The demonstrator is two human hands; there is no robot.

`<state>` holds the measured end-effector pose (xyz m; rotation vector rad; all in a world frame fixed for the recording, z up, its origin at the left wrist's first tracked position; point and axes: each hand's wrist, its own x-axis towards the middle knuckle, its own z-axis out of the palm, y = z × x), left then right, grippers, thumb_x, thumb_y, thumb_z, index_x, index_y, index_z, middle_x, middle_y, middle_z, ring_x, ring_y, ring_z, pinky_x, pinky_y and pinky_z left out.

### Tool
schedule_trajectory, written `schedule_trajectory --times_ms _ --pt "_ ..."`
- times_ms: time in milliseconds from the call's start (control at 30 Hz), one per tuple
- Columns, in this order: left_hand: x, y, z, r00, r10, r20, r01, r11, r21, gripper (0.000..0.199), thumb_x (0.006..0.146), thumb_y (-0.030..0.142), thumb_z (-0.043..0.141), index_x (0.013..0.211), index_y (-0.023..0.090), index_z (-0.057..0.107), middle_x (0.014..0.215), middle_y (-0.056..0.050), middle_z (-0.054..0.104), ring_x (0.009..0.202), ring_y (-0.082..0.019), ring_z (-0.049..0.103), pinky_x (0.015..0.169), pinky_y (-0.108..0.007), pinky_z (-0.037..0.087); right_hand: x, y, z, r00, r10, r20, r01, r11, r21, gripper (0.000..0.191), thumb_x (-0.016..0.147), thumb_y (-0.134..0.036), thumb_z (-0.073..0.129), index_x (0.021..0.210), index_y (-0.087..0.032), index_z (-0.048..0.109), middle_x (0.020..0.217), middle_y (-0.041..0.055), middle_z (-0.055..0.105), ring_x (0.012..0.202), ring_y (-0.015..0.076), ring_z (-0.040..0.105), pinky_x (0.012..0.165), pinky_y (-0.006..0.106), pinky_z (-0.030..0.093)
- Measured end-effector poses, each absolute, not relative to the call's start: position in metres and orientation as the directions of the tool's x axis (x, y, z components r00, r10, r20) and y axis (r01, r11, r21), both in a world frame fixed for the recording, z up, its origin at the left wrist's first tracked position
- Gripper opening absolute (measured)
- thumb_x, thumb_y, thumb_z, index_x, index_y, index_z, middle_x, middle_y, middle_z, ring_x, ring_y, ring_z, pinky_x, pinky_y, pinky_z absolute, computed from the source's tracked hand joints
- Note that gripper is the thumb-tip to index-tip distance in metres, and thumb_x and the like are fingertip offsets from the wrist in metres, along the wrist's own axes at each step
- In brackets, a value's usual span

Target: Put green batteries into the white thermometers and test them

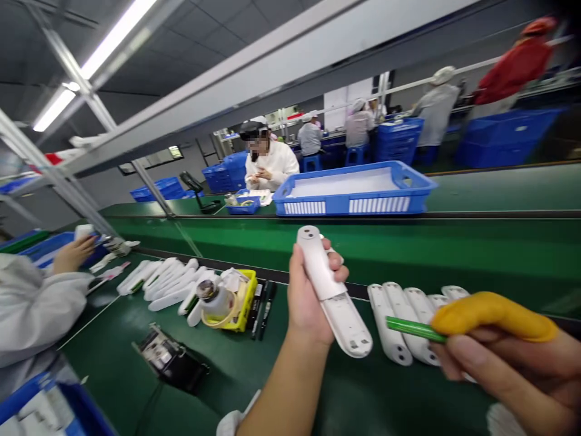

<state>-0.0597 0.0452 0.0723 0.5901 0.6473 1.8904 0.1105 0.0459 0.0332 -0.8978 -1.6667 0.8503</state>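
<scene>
My left hand is wrapped round a long white remote-control-like casing. The casing is tilted, its round end with two dark holes upward; its lower part lies uncovered and shows a hollow inside. My right hand, with a yellow finger cot on one finger, pinches a slim green stick; its exact kind I cannot make out. The stick is apart from the casing in my left hand. Behind it, several similar white casings lie side by side on the green bench, partly hidden by my right hand.
Several white casings lie at left beside a yellow tray with a bottle. A black device stands nearer. A blue crate sits across the bench. A co-worker's hand is at far left; another person sits opposite.
</scene>
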Motion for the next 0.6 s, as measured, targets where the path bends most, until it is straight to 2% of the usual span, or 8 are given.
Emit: schedule_trajectory --times_ms 100,200,267,300,367,467,533,600 --pt "-0.056 0.04 0.076 -0.364 0.929 0.065 -0.833 -0.356 0.423 0.038 0.096 0.034 0.027 0.084 0.013 0.056 0.08 -0.003 0.047 0.056 -0.005 0.04 0.046 -0.013 0.038 0.109 0.028 0.053 -0.378 0.709 0.595 0.294 0.701 -0.649 0.019 0.086 -0.038 0.054 0.076 -0.025 0.062 0.066 0.0017 0.064 0.063 0.0167 0.062 0.054 0.023 0.052" --pt "-0.052 0.035 0.077 -0.36 0.929 0.089 -0.835 -0.363 0.414 0.039 0.096 0.034 0.028 0.082 0.013 0.058 0.08 -0.003 0.048 0.055 -0.005 0.041 0.047 -0.014 0.04 0.091 0.024 0.061 -0.524 0.536 0.662 0.35 0.844 -0.406 0.027 0.092 -0.033 0.045 0.072 -0.022 0.059 0.06 0.0002 0.059 0.052 0.0126 0.055 0.045 0.021 0.043" --pt "-0.05 0.034 0.076 -0.357 0.923 0.142 -0.815 -0.382 0.435 0.04 0.096 0.033 0.027 0.082 0.013 0.059 0.079 -0.003 0.049 0.055 -0.005 0.042 0.048 -0.014 0.041 0.084 0.023 0.058 -0.55 0.507 0.664 0.382 0.859 -0.34 0.031 0.094 -0.033 0.041 0.07 -0.021 0.056 0.057 -0.0005 0.055 0.049 0.0121 0.051 0.045 0.022 0.04" --pt "-0.049 0.034 0.076 -0.348 0.921 0.175 -0.805 -0.389 0.448 0.041 0.096 0.033 0.026 0.082 0.013 0.059 0.079 -0.003 0.049 0.054 -0.005 0.043 0.048 -0.014 0.041 0.083 0.023 0.055 -0.542 0.529 0.653 0.395 0.846 -0.357 0.03 0.094 -0.036 0.041 0.074 -0.02 0.056 0.059 -0.0005 0.055 0.051 0.0124 0.051 0.046 0.023 0.04" --pt "-0.047 0.033 0.074 -0.32 0.915 0.245 -0.79 -0.4 0.465 0.043 0.097 0.034 0.024 0.084 0.014 0.06 0.077 -0.003 0.05 0.054 -0.005 0.042 0.048 -0.014 0.04 0.083 0.023 0.046 -0.513 0.64 0.572 0.417 0.769 -0.485 0.027 0.091 -0.044 0.046 0.082 -0.02 0.055 0.062 -0.0006 0.055 0.052 0.0124 0.05 0.047 0.023 0.04" --pt "-0.046 0.031 0.072 -0.233 0.913 0.335 -0.785 -0.38 0.489 0.047 0.097 0.035 0.022 0.083 0.014 0.061 0.073 -0.003 0.048 0.053 -0.005 0.041 0.048 -0.013 0.04 0.084 0.026 0.037 -0.513 0.804 0.3 0.414 0.538 -0.734 0.03 0.088 -0.046 0.048 0.075 -0.019 0.05 0.06 -0.0013 0.049 0.053 0.0114 0.046 0.047 0.022 0.038" --pt "-0.046 0.031 0.071 -0.191 0.916 0.354 -0.785 -0.359 0.505 0.048 0.097 0.036 0.022 0.079 0.013 0.06 0.071 -0.002 0.047 0.055 -0.006 0.042 0.049 -0.013 0.041 0.083 0.03 0.036 -0.556 0.82 0.131 0.356 0.378 -0.854 0.03 0.087 -0.045 0.048 0.072 -0.019 0.047 0.062 -0.0014 0.048 0.055 0.0107 0.044 0.048 0.022 0.038" --pt "-0.046 0.031 0.071 -0.21 0.925 0.318 -0.793 -0.351 0.499 0.046 0.097 0.035 0.023 0.077 0.013 0.06 0.072 -0.002 0.047 0.056 -0.006 0.042 0.051 -0.013 0.041 0.084 0.037 0.04 -0.614 0.786 0.066 0.215 0.248 -0.945 0.03 0.082 -0.049 0.055 0.079 -0.019 0.049 0.069 -0.0005 0.051 0.059 0.0106 0.046 0.051 0.022 0.041"
